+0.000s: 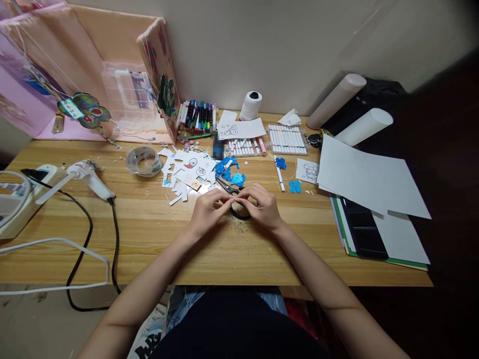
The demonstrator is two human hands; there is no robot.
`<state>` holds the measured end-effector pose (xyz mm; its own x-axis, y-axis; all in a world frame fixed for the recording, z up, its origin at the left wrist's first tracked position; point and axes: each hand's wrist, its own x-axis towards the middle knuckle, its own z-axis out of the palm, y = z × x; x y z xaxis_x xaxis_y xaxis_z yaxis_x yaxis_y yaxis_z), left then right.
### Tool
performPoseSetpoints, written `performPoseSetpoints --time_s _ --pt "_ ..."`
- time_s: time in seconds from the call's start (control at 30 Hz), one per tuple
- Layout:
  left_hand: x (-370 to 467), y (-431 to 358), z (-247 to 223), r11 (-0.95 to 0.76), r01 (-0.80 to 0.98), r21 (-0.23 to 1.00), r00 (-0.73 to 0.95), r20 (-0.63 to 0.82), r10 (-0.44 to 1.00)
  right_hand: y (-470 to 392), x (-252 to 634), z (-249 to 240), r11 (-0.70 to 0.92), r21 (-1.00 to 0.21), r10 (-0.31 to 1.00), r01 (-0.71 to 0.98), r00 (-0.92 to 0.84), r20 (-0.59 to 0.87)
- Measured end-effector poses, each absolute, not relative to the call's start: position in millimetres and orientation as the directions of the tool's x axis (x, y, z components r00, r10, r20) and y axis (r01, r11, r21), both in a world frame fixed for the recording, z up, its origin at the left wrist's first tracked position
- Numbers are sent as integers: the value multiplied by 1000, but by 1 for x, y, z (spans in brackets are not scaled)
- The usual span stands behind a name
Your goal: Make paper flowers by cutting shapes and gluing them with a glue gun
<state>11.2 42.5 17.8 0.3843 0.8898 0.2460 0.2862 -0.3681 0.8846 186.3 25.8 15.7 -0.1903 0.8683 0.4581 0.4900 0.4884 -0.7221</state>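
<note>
My left hand [211, 212] and my right hand [261, 205] meet fingertip to fingertip over the middle of the desk. Thumb and forefinger of each are pinched together at one spot; whatever lies between them is too small to make out. Directly below and behind the fingers lies a pair of black-handled scissors [225, 186], partly hidden, its blades pointing away to the left. Just beyond are crumpled dark blue scraps [224, 168] and a lighter blue piece [238, 179]. White paper cut-outs with drawings [192, 167] are heaped to the left of them.
A tape roll [144, 162], a glue gun [88, 179] with a black cable and a power strip [30, 199] occupy the left. Markers [286, 139], a thread spool [250, 105] and blue flower shapes [295, 186] lie farther back. Paper sheets [370, 174] overhang the right side.
</note>
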Motion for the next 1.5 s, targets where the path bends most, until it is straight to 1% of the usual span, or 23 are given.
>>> performPoseSetpoints --time_s 0.07,0.1,0.17,0.23,0.3,0.37,0.47,0.57,0.63,0.73,0.83,0.9,1.0,1.2,1.33,1.5 --pt "11 42 17 -382 286 879 391 257 884 26 186 15 471 -734 878 489 -184 442" --pt "11 42 17 -390 287 875 395 263 880 25 185 15 439 -762 896 477 -169 411" --pt "10 42 16 -413 302 859 400 279 873 25 184 14 329 -848 944 416 -132 302" --pt "10 42 15 -452 334 827 412 303 859 25 183 12 199 -926 979 320 -109 173" --pt "10 42 15 -492 374 786 428 325 843 25 182 11 110 -966 989 233 -123 83" --pt "10 42 15 -522 405 751 440 340 831 26 183 10 87 -974 987 210 -149 57" --pt "11 42 15 -531 433 728 446 339 828 26 183 10 119 -958 984 261 -157 79" --pt "11 42 17 -464 423 778 443 269 855 25 184 11 182 -936 981 303 -122 151" --pt "11 43 19 -352 372 859 430 176 885 25 184 12 277 -898 961 342 -101 258" --pt "11 45 20 -112 235 966 435 -1 900 24 186 11 460 -791 884 404 -127 450" --pt "11 48 21 75 128 989 467 -127 875 24 189 9 576 -709 814 407 -204 544" --pt "11 49 22 129 95 987 473 -159 867 24 190 9 604 -692 795 395 -232 561" --pt "11 49 23 135 86 987 432 -159 888 24 189 10 568 -727 820 386 -189 540" --pt "12 47 24 49 157 986 333 -100 938 24 184 13 399 -837 910 375 -54 410" --pt "12 48 24 85 128 988 353 -126 927 24 184 15 362 -881 931 305 -67 359" --pt "12 48 25 156 72 985 396 -171 902 23 181 16 216 -947 976 237 -11 219"
